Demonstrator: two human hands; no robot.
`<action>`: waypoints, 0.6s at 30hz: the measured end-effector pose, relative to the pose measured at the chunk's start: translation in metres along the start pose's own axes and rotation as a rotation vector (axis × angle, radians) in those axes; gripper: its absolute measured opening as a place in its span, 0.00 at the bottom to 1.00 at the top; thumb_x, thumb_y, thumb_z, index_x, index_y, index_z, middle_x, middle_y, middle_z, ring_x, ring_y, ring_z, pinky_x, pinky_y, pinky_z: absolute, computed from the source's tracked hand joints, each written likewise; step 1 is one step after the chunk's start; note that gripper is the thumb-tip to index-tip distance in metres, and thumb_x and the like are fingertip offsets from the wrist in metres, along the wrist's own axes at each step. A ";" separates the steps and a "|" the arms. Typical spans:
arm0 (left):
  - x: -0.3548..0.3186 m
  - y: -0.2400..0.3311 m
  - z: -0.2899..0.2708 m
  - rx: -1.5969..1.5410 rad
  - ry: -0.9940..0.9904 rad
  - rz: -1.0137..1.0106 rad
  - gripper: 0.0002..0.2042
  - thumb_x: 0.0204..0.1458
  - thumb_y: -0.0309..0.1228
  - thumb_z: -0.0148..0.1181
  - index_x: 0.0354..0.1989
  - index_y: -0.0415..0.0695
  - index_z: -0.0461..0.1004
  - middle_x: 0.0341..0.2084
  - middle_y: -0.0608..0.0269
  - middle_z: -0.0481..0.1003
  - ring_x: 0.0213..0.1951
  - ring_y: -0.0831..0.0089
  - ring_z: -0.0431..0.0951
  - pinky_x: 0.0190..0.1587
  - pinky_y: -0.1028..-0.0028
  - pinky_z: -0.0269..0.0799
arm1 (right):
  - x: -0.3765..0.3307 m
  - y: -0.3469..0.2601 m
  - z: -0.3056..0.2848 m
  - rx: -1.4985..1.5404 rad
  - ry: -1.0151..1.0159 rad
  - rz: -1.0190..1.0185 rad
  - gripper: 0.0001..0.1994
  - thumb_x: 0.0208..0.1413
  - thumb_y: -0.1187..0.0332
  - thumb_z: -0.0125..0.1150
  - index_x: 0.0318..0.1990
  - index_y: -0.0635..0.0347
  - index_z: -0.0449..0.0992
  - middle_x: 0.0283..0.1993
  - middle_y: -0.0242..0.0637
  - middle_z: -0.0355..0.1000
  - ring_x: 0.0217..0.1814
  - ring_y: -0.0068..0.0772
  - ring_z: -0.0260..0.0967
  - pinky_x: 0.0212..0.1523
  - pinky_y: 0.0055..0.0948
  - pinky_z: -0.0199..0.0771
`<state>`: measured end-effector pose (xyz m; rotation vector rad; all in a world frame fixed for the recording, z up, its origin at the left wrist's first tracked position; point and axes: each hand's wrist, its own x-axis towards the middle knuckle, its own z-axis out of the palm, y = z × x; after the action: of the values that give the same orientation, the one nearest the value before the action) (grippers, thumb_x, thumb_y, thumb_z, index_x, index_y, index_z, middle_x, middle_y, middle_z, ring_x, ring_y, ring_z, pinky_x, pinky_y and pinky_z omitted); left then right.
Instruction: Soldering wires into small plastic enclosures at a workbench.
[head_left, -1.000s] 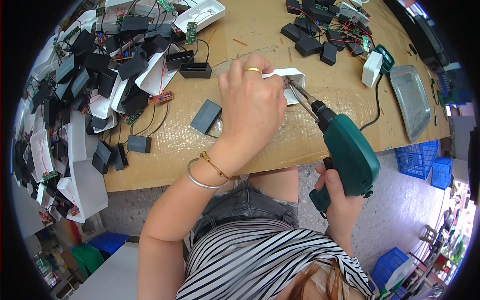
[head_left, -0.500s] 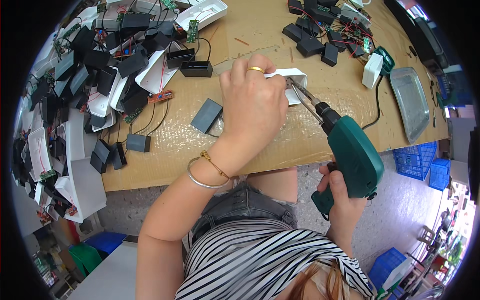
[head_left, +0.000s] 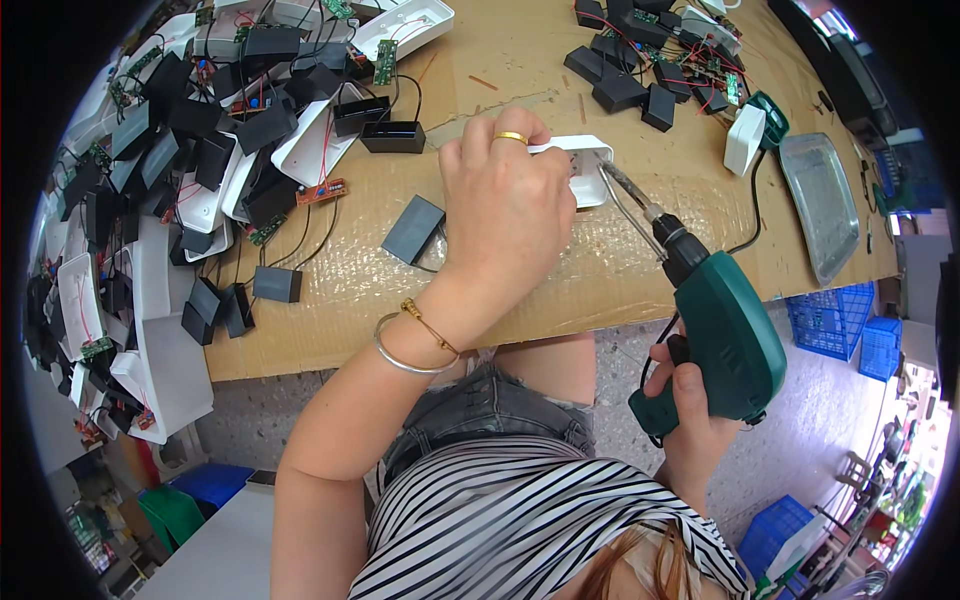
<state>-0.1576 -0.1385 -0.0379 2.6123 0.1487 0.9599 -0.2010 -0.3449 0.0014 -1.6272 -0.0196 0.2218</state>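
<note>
My right hand (head_left: 699,417) is wrapped round the handle of a green soldering gun (head_left: 733,335) with a thin metal feed tube beside its tip. The tip reaches the right end of a white plastic case (head_left: 591,190) on the table. My left hand (head_left: 511,198), palm down with a gold ring on one finger, is closed over the left part of this case. Its fingertips, and whatever lies under them inside the case, are hidden. Just left of my left wrist lies a black box (head_left: 413,231) with a cable running under my hand.
A big heap of black boxes (head_left: 270,128), white cases and wired circuit boards covers the left side. Another pile of black boxes (head_left: 620,93) lies at the back right. A white block with a green stand (head_left: 745,140) and a metal tray (head_left: 820,210) stand on the right.
The soldering gun has shifted right and slightly toward me, its tip moving from the middle of the white case to its right end. My left hand has stayed in place.
</note>
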 end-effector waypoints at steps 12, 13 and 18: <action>-0.001 0.002 -0.003 0.016 -0.032 -0.004 0.04 0.36 0.27 0.60 0.21 0.40 0.75 0.34 0.60 0.67 0.40 0.61 0.64 0.40 0.64 0.58 | 0.000 0.004 -0.008 0.040 0.053 -0.054 0.21 0.49 0.65 0.59 0.48 0.70 0.66 0.33 0.45 0.72 0.24 0.24 0.66 0.26 0.20 0.66; 0.000 0.003 -0.006 0.018 -0.032 0.001 0.04 0.36 0.27 0.60 0.21 0.40 0.75 0.34 0.60 0.67 0.40 0.61 0.64 0.40 0.64 0.58 | 0.000 0.003 -0.008 0.032 0.059 -0.045 0.21 0.49 0.65 0.59 0.48 0.70 0.66 0.33 0.44 0.72 0.24 0.25 0.66 0.26 0.20 0.66; -0.002 0.009 -0.019 -0.143 -0.146 -0.010 0.19 0.35 0.28 0.65 0.39 0.41 0.70 0.41 0.56 0.65 0.45 0.57 0.63 0.47 0.60 0.57 | 0.001 0.004 -0.012 0.059 0.066 -0.007 0.21 0.49 0.65 0.59 0.48 0.70 0.66 0.33 0.44 0.72 0.25 0.25 0.66 0.26 0.19 0.66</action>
<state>-0.1716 -0.1420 -0.0220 2.5353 0.0538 0.7438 -0.1985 -0.3567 -0.0017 -1.5749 0.0319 0.1620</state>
